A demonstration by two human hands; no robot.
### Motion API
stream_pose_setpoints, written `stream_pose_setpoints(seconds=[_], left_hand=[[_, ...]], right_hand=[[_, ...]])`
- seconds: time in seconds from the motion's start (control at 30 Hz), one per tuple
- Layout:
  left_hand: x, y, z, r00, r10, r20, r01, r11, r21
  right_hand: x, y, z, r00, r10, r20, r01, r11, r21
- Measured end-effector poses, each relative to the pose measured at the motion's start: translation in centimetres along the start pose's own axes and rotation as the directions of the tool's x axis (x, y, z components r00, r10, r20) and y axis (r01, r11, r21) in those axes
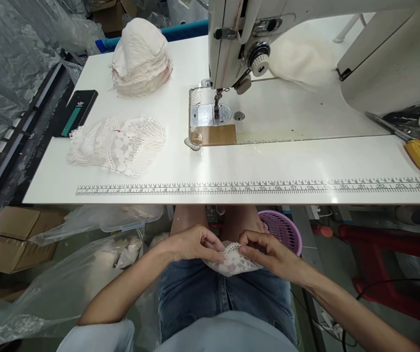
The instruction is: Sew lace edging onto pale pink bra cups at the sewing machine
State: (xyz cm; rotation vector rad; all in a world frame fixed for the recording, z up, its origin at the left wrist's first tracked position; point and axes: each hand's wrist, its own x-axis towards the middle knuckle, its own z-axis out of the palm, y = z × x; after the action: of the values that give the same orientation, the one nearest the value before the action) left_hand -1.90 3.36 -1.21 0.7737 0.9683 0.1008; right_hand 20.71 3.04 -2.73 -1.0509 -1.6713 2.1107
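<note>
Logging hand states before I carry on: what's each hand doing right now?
Left hand: closed, fingers pinching the white lace piece over the lap.
Right hand: closed, fingers pinching the same piece near its trimmed edge.

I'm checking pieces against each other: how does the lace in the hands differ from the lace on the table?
The held lace is pinched by the left hand and the right hand; no hand touches the spread lace. The held lace is over the jeans, while the spread lace lies on the table. Both are pale, patterned lace.
</note>
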Motion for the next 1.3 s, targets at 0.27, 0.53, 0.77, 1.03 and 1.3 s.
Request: stream_pose_setpoints(seconds=[0.27, 0.53, 0.77, 1.03, 1.3], left_hand=[[0.2, 0.1, -0.5, 0.988, 0.114, 0.106, -0.118, 0.992, 0.033], [0.4, 0.9, 1.3, 0.98, 0.192, -0.043, -0.19, 0.98, 0.056], [-1.2, 1.5, 1.5, 0.969, 0.184, -0.166, -0.16, 0.976, 0.148], [-7.1, 11.6, -0.3, 0.888, 0.376, -0.264, -0.116, 0.739, 0.664], [-0.6, 21.6, -7.5, 0.827, 0.418, -0.377, -0.029, 0.701, 0.713]], right_hand=[[-0.2, -0.5, 0.2, 1.0, 0.02, -0.012, -0.02, 1.0, 0.002], [0.4, -1.8, 0.7, 0.998, -0.017, -0.055, 0.008, 0.987, -0.159], [0.2, -2.7, 0.5, 0.999, -0.018, -0.05, 0.005, 0.97, -0.242], [3.1, -11.2, -0.7, 0.954, -0.281, -0.109, 0.191, 0.844, -0.502], [11.3, -15.6, -8.2, 0.825, -0.433, -0.364, -0.084, 0.542, -0.836]])
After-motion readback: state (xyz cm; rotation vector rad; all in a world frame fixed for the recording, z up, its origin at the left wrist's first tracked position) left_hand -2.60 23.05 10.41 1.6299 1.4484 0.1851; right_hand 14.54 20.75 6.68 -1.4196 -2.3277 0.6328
